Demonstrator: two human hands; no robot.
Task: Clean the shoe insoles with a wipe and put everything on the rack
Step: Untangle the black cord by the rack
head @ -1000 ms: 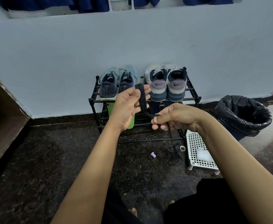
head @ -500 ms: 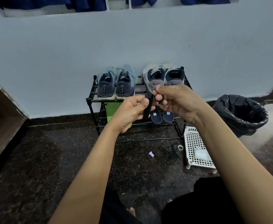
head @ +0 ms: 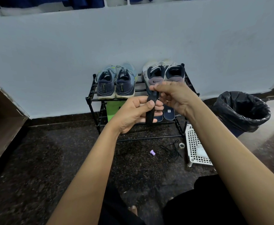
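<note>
Left hand (head: 133,114) grips the folded black strip (head: 150,116); right hand (head: 176,98) pinches its top end.

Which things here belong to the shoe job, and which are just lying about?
Job: black lace bundle in left hand and right hand; black metal rack; green insole; navy insoles; blue sneakers; white sneakers.
Lying about: black bin; white perforated basket; purple cap; tape roll.

It looks like a home: a low shoe rack (head: 100,99) holding sneakers (head: 115,85) against a painted wall (head: 133,38), a bag-lined bin (head: 246,109), and a speckled stone floor (head: 43,159).
</note>
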